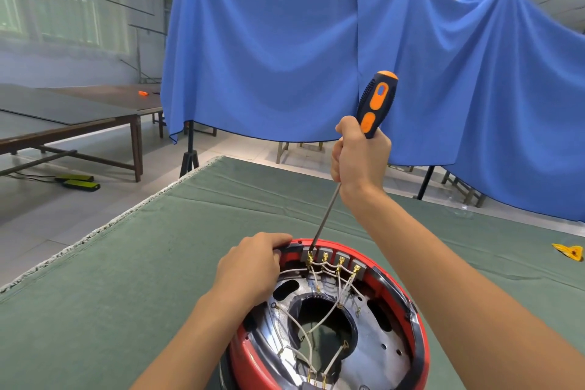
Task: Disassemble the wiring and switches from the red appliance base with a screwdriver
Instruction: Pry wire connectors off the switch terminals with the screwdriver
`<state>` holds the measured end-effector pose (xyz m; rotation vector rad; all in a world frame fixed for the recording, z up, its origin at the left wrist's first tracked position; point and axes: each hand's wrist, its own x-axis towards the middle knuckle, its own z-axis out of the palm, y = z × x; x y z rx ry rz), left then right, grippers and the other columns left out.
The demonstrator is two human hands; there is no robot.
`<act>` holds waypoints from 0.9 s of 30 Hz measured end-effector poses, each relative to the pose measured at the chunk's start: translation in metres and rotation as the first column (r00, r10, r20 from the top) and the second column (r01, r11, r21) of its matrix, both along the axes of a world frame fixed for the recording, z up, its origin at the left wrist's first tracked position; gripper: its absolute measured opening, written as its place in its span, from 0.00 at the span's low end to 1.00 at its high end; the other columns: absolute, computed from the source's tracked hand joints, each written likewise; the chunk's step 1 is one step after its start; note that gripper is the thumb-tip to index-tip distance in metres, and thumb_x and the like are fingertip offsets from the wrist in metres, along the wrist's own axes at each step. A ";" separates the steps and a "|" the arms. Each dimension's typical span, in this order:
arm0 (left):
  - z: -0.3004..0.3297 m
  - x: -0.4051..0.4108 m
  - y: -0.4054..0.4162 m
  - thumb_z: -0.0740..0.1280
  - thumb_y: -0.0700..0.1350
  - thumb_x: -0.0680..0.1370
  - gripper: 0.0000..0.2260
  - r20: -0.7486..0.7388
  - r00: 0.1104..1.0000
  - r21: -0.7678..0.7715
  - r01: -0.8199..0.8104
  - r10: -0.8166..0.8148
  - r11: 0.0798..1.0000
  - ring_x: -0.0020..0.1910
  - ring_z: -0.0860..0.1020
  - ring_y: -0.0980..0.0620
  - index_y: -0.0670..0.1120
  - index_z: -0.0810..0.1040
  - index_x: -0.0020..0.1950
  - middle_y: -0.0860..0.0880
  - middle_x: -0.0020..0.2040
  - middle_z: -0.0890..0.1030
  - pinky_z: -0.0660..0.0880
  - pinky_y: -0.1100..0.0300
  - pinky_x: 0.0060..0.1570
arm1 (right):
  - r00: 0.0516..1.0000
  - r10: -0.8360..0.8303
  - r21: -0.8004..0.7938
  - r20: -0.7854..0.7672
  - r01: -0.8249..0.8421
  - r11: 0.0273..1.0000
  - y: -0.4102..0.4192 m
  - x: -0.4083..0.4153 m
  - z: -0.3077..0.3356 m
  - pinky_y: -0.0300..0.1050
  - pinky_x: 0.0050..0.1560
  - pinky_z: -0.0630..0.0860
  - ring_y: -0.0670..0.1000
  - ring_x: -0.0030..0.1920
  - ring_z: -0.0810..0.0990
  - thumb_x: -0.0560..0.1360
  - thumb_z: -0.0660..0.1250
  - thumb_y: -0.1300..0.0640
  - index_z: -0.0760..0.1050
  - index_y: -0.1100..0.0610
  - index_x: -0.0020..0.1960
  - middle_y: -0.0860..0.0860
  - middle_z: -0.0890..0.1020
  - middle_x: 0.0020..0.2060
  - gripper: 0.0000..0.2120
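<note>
- Head view: red appliance base (422,339) lying upturned at the near edge of the counter (133,279), its lower part cut off by the frame.
- Left hand (250,266) curled over the far-left rim of the base, gripping it to brace.
- Right hand (359,157) closed around the lower handle of the orange-and-black screwdriver (375,104); shaft slanting down, tip touching the leftmost brass terminal (309,258) of the switch block (332,258) at the far rim.
- White wires (319,317) running from four brass terminals across the shiny metal plate (373,339) to more connectors near the bottom edge.
- Likely handling: base rigid and fairly light, prone to sliding on the green cloth, so best held by the rim as now.
- Wires thin and limp; safer taken by the brass connectors than by the strands, which could tear.
- Screw head under the tip too small to make out; type of fastener unclear.
- Near-side connectors partly cropped; underside of the base hidden.
- Small yellow object (568,252) near the right edge of the counter, identity unclear.
</note>
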<state>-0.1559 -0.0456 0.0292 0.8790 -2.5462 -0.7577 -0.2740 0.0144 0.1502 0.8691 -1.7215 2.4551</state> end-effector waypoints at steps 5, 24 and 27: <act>0.000 0.000 0.001 0.56 0.45 0.80 0.19 -0.006 1.000 -0.006 -0.007 0.007 1.000 0.59 0.75 0.45 0.66 0.71 0.65 0.53 0.63 0.77 0.71 0.55 0.52 | 0.992 -0.024 0.134 0.121 0.007 0.991 -0.011 -0.014 -0.002 0.38 0.24 0.57 0.49 0.22 0.57 0.71 0.64 0.61 0.59 0.52 0.31 0.48 0.60 0.23 0.15; 0.002 0.002 -0.003 0.56 0.44 0.80 0.19 0.002 1.000 -0.034 -0.013 0.013 0.999 0.60 0.75 0.44 0.64 0.71 0.66 0.52 0.63 0.77 0.71 0.54 0.53 | 0.987 0.141 -0.128 0.079 -0.130 0.983 0.027 0.019 -0.006 0.35 0.21 0.57 0.48 0.19 0.59 0.66 0.67 0.58 0.62 0.55 0.29 0.50 0.63 0.20 0.15; 0.000 0.002 -0.003 0.56 0.44 0.80 0.20 0.006 1.000 -0.028 -0.006 0.006 1.000 0.60 0.74 0.44 0.64 0.70 0.66 0.52 0.64 0.77 0.72 0.54 0.55 | 0.978 0.195 -0.183 0.076 -0.178 0.967 0.025 0.024 -0.004 0.35 0.22 0.55 0.48 0.19 0.55 0.64 0.66 0.55 0.59 0.56 0.28 0.49 0.59 0.19 0.16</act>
